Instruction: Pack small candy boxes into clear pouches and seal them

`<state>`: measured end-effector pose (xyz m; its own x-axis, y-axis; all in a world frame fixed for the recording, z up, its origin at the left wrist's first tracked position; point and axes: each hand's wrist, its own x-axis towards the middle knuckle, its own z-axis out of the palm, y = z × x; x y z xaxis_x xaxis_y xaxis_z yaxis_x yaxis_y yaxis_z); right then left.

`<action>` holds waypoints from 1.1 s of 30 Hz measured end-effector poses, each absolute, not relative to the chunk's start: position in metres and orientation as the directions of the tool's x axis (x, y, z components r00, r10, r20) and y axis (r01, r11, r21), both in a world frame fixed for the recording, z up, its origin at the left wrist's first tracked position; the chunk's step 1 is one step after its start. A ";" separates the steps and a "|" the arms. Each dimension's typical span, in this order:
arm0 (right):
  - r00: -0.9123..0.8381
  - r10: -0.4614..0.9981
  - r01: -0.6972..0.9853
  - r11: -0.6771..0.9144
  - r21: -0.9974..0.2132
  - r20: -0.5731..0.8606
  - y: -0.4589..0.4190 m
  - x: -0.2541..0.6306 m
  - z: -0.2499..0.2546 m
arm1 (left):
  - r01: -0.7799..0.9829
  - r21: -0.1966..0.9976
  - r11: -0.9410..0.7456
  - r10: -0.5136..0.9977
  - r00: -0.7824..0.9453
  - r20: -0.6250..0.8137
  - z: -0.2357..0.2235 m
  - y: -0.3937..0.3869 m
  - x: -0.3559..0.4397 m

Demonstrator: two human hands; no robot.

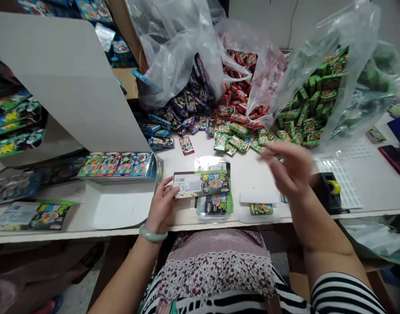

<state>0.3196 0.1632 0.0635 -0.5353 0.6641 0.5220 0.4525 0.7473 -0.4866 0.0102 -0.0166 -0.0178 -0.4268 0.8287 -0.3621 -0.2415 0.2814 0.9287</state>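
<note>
Right at the front edge of the table, the left hand (161,206) with its pale green stone bangle (153,233) pinches a flat green-and-black printed card (201,183), clear plastic-wrapped packs (215,209) sitting under it. The right hand (288,170) is kinda blurry, fingers spread, up above the white tabletop (249,174). Past both hands, big heaps of green foil packets (304,113), red foil packets (239,91) and purple foil packets (187,109) spill from clear plastic bags (174,48).

From the right hand (288,170), a path runs at 9 o'clock over the tabletop (249,174) to the packets (215,205) beside the left hand (162,205). A tape dispenser (329,192) blocks 3 o'clock, candy piles (239,131) block 12, and a cardboard sheet (62,78) stands at 10 o'clock past the left hand.
</note>
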 end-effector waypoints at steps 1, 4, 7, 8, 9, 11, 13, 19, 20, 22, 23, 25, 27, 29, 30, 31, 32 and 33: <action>-0.510 0.732 0.545 0.682 -0.488 0.452 0.171 0.322 0.056 | -0.202 0.928 0.313 0.834 -0.410 -0.370 -0.020 -0.019 0.009; -0.386 0.919 0.806 0.378 -0.456 0.081 0.195 0.325 0.027 | -0.009 0.929 0.370 0.863 -0.366 -0.348 -0.028 -0.024 0.003; -0.305 0.947 0.870 0.235 -0.434 -0.098 0.214 0.320 0.002 | 0.273 0.894 0.356 0.907 -0.332 -0.260 -0.037 -0.026 -0.004; -0.282 0.954 0.873 0.211 -0.439 -0.104 0.219 0.317 -0.004 | 0.357 0.865 0.352 0.919 -0.308 -0.246 -0.039 -0.026 -0.007; -0.253 0.961 0.879 0.179 -0.442 -0.114 0.222 0.315 -0.008 | 0.423 0.836 0.351 0.927 -0.281 -0.247 -0.041 -0.026 -0.010; -0.192 0.972 0.887 0.111 -0.448 -0.139 0.228 0.311 -0.013 | 0.514 0.783 0.351 0.934 -0.245 -0.258 -0.043 -0.025 -0.014; -0.147 0.972 0.891 0.050 -0.452 -0.183 0.232 0.309 -0.014 | 0.596 0.736 0.322 0.945 -0.245 -0.214 -0.040 -0.023 -0.016; -0.133 0.943 0.873 -0.035 -0.486 -0.306 0.221 0.319 -0.010 | 0.777 0.623 -0.090 0.989 -0.006 0.149 -0.021 -0.005 0.009; -0.138 0.937 0.872 -0.039 -0.488 -0.321 0.211 0.324 -0.011 | 0.791 0.594 -0.151 0.983 0.057 0.174 -0.019 -0.001 0.014; -0.148 0.922 0.873 -0.049 -0.486 -0.359 0.188 0.337 -0.011 | 0.810 0.542 -0.225 0.971 0.142 0.191 -0.016 0.007 0.022; -0.153 0.913 0.875 -0.053 -0.481 -0.379 0.176 0.344 -0.012 | 0.812 0.523 -0.258 0.964 0.182 0.192 -0.015 0.012 0.026; -0.141 0.906 0.883 -0.067 -0.464 -0.399 0.156 0.356 -0.011 | 0.789 0.501 -0.357 0.934 0.315 0.168 -0.010 0.022 0.036; -0.170 0.925 0.888 -0.006 -0.460 -0.340 0.145 0.365 -0.008 | 0.732 0.479 -0.484 0.857 0.507 0.092 -0.003 0.036 0.048; -0.324 0.915 0.868 0.187 -0.461 -0.239 0.143 0.368 -0.006 | 0.687 0.449 -0.572 0.757 0.652 -0.032 0.004 0.054 0.062; -0.418 0.884 0.843 0.293 -0.451 -0.208 0.145 0.368 -0.006 | 0.678 0.433 -0.594 0.718 0.689 -0.094 0.007 0.064 0.069; -0.498 0.845 0.815 0.379 -0.438 -0.196 0.148 0.367 -0.007 | 0.677 0.418 -0.606 0.689 0.709 -0.149 0.009 0.074 0.076; -0.552 0.810 0.793 0.434 -0.428 -0.200 0.150 0.365 -0.009 | 0.679 0.406 -0.612 0.668 0.718 -0.193 0.010 0.083 0.082; -0.576 0.791 0.782 0.457 -0.424 -0.209 0.152 0.364 -0.013 | 0.681 0.396 -0.617 0.653 0.723 -0.225 0.012 0.091 0.086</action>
